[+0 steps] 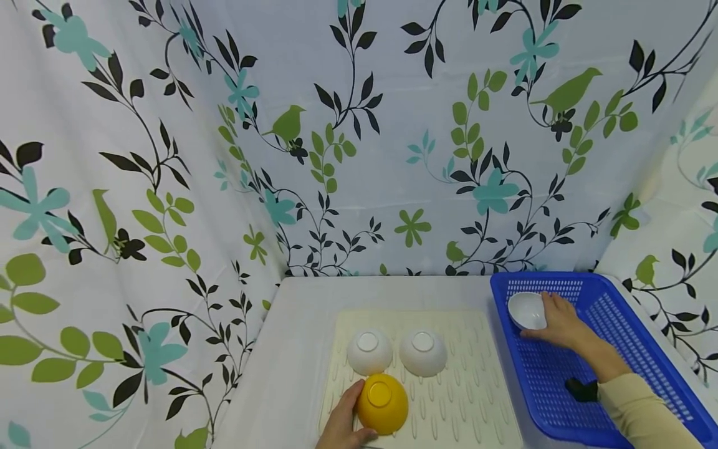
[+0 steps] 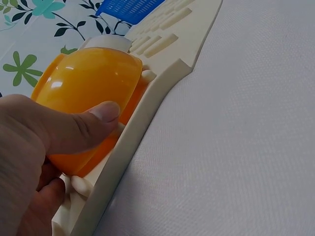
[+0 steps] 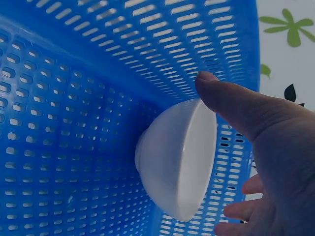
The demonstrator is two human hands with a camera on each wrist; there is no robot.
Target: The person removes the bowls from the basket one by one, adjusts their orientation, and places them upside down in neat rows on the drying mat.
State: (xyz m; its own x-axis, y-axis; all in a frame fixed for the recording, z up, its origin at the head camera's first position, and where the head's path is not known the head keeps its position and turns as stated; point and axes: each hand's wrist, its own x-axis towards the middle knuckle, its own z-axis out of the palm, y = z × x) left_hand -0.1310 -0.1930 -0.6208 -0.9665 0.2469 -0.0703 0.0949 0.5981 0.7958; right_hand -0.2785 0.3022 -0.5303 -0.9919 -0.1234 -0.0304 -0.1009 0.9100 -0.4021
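My left hand grips a yellow bowl that lies upside down at the front of a cream draining mat. In the left wrist view the thumb lies along the side of the yellow bowl, with the other fingers partly hidden behind it. A small white bowl stands upright in the far left corner of a blue plastic basket. Over its rim is my right hand, thumb and fingers spread apart. In the right wrist view a gap shows between those fingers and the white bowl.
Two white bowls, a left one and a right one, lie upside down side by side behind the yellow bowl. A dark object shows beside the right sleeve. Patterned curtains enclose the white table at the back and sides.
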